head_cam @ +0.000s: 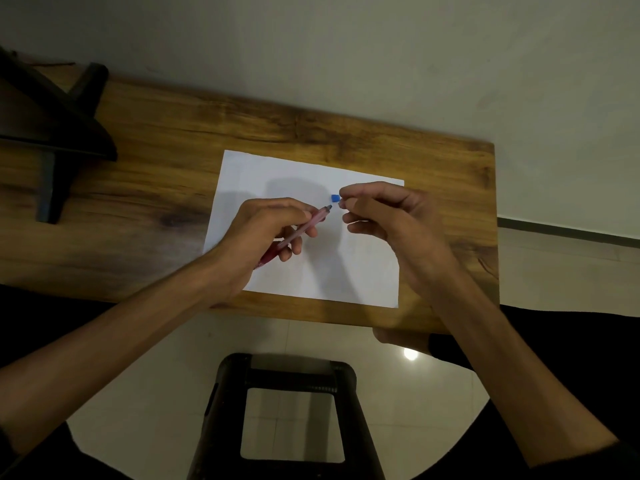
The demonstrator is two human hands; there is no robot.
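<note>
A white sheet of paper [277,168] lies on the wooden table [156,161]. Above the sheet my left hand [263,233] grips a pinkish-red pen [311,223], its tip end pointing up and to the right. My right hand [388,216] pinches a small blue cap [334,198] between thumb and forefinger, just up and to the right of the pen's end. A small gap separates cap and pen. The pen's lower part is hidden by my left fingers.
A dark stand with legs [52,126] sits on the table's left end. A black stool [287,410] stands on the tiled floor under the near table edge. A pale wall [346,46] rises behind the table.
</note>
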